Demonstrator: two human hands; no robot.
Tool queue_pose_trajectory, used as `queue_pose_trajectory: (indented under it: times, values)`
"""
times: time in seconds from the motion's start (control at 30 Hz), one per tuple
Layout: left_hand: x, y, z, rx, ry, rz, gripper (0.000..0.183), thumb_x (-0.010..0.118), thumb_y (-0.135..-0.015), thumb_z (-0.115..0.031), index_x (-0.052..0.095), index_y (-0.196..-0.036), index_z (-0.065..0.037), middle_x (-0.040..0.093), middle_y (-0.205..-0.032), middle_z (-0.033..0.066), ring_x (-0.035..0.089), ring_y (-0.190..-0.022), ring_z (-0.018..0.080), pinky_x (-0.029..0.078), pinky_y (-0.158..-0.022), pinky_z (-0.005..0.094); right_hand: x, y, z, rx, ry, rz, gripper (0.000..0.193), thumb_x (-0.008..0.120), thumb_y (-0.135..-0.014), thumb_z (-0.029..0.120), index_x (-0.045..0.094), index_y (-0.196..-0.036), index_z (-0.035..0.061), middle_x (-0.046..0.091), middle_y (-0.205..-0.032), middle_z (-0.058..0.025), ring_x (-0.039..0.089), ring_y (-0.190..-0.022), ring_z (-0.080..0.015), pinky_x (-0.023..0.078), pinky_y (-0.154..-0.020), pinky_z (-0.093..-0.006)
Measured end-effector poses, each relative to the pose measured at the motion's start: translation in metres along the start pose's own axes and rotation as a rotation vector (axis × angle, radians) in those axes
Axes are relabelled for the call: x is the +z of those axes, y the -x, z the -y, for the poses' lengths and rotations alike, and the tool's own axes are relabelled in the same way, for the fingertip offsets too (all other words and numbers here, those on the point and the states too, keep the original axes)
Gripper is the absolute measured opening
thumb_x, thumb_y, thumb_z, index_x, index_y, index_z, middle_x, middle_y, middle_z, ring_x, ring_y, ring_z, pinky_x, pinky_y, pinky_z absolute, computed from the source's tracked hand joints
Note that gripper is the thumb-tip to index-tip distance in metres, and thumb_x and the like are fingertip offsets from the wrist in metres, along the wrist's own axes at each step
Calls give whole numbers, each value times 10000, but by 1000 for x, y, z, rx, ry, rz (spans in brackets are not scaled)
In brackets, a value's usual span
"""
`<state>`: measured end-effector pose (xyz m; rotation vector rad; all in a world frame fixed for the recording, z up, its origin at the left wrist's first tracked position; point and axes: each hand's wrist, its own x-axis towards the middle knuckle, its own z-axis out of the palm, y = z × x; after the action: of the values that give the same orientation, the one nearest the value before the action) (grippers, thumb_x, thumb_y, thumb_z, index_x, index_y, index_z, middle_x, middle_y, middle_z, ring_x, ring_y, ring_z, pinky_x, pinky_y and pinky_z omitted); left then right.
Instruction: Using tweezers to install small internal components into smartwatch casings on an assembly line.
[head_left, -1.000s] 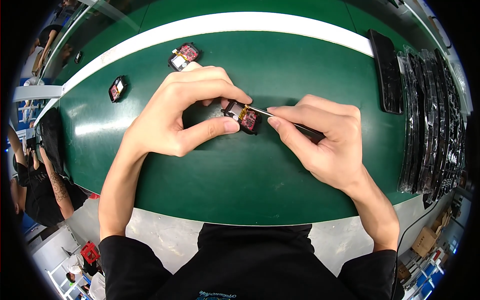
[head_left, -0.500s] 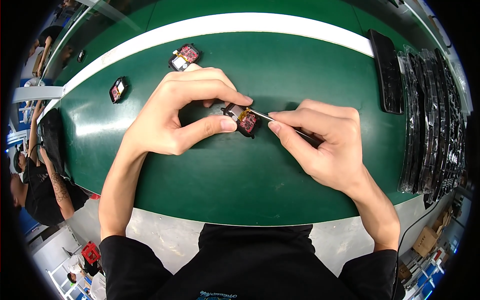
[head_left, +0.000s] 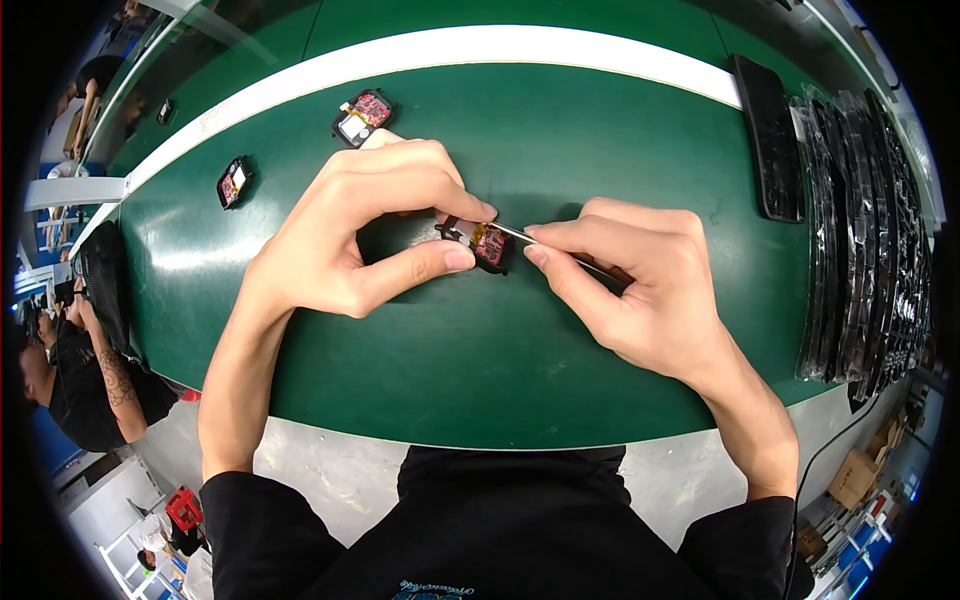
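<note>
My left hand (head_left: 365, 215) pinches a small black device housing (head_left: 470, 240) between thumb and forefinger. The housing lies open, with a red circuit board, a pale block and yellow tape inside. Part of it is hidden by my fingertips. In my right hand (head_left: 640, 275) is a pair of slim metal tweezers (head_left: 513, 232), gripped between thumb and fingers. Their tip meets the board's upper edge beside the yellow tape, close to my left forefinger. Whether the tweezer tips pinch anything is too small to tell.
Two similar open housings, one upper (head_left: 363, 117) and one further left (head_left: 234, 182), lie on the green table (head_left: 500, 380). A black slab (head_left: 768, 140) and a stack of clear-wrapped black trays (head_left: 860, 240) occupy the right side. A white strip (head_left: 480, 45) borders the far edge. People work at left.
Both hands have shifted slightly left, with the housing and the tweezers. The housing has tilted a little, and the tweezers still touch near the yellow tape.
</note>
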<state>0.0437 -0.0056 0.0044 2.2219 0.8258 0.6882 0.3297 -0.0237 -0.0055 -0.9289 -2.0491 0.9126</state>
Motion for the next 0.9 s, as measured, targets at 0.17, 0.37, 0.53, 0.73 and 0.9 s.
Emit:
queue_pose_trajectory:
  times: [0.17,0.37,0.53,0.73,0.9]
  values:
    - [0,0,0,6,5,-6,362,866,-797,-144,838,-1121,15,766,-955,129,704,-865,279,531,-797,381,0,0,-1,21,-27,-22,47,823,-898,-10,825,-944,1,672,-694,-89,599,-535,-198,420,-490,-337]
    - [1,0,0,-7,21,-9,361,863,-795,-143,838,-1118,14,767,-960,129,703,-871,276,529,-797,383,-1,1,0,30,-29,-30,53,826,-887,-23,828,-936,-3,671,-685,-85,603,-535,-188,421,-488,-331]
    - [-1,1,1,15,-11,-2,389,869,-787,-150,832,-1141,8,762,-956,120,683,-855,258,515,-773,363,0,0,0,3,-20,-23,73,826,-886,-30,828,-955,-7,669,-686,-88,607,-541,-186,424,-486,-334]
    - [-1,1,-4,-107,-21,-3,446,885,-767,-177,821,-1172,-2,754,-962,103,606,-792,207,477,-715,325,0,2,-4,-39,25,-59,124,841,-893,-38,841,-1015,-14,668,-702,-69,577,-550,-143,400,-495,-310]
    - [-2,2,-3,-122,-15,-6,458,886,-762,-179,820,-1180,-5,743,-952,98,602,-786,206,473,-714,327,1,1,-5,-103,68,-81,183,858,-879,-54,850,-1058,-16,645,-700,-40,517,-539,-91,348,-497,-285]
